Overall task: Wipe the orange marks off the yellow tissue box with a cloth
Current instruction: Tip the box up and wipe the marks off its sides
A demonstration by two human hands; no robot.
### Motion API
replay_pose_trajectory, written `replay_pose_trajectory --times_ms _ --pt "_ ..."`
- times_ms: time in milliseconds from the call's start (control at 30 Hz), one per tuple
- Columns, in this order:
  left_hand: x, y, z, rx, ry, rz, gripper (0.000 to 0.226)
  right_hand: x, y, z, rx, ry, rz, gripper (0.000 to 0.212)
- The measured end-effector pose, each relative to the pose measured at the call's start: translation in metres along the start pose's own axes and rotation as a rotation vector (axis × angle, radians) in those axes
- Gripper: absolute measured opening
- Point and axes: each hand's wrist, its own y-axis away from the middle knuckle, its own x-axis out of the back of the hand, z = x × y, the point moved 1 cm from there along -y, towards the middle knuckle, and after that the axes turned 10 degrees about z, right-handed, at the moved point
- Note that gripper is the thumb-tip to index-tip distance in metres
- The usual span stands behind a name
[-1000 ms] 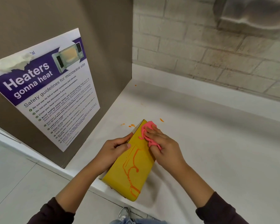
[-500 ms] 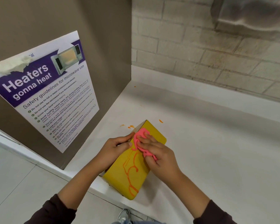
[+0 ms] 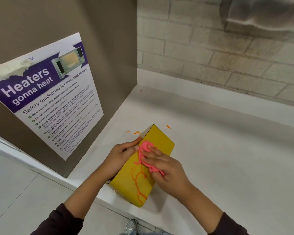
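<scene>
The yellow tissue box [image 3: 159,139] lies lengthwise near the front edge of the white counter [image 3: 227,150]. Orange marks [image 3: 138,182] run in squiggly lines over the near half of its top face. My left hand [image 3: 120,158] grips the box's left side, thumb on the top edge. My right hand [image 3: 166,168] presses a crumpled pink cloth [image 3: 145,156] flat on the middle of the top face, just above the orange lines. The far half of the top looks plain yellow.
Small orange spots [image 3: 137,132] dot the counter beyond the box, one more orange spot [image 3: 168,126] to its right. A brown side panel with a microwave safety poster [image 3: 46,99] stands left. A brick wall [image 3: 210,48] runs behind. Floor tiles and a shoe [image 3: 131,226] show below.
My right hand has slid the pink cloth down the box top from the far end toward the middle. The far end now shows bare yellow. The left hand has kept its grip.
</scene>
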Motion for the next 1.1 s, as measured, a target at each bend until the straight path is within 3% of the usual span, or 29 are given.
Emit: replay_pose_trajectory --times_ms 100,233,300,533,733,967,1100 --pt "-0.004 0.000 0.000 -0.012 -0.008 -0.012 0.030 0.016 -0.003 0.014 -0.020 -0.065 -0.030 0.035" --pt "-0.007 -0.001 0.001 -0.004 0.022 0.011 0.029 0.010 -0.015 0.014 -0.229 -0.073 0.164 0.036" --pt "-0.008 -0.001 0.000 0.003 0.030 0.020 0.028 0.000 -0.013 0.006 -0.232 -0.036 0.212 0.036" --pt "-0.006 -0.005 -0.001 0.036 0.050 0.039 0.026 0.007 0.003 0.007 0.007 -0.098 -0.017 0.030" --pt "-0.008 -0.006 -0.002 0.040 0.055 0.063 0.022 0.005 -0.017 0.011 -0.229 -0.059 0.186 0.031" --pt "-0.009 -0.010 0.004 0.027 0.053 0.042 0.025 0.003 0.001 0.000 -0.009 -0.141 -0.036 0.034" --pt "-0.012 -0.011 0.001 0.015 0.056 0.046 0.027 0.015 -0.012 0.012 -0.133 -0.182 0.062 0.029"
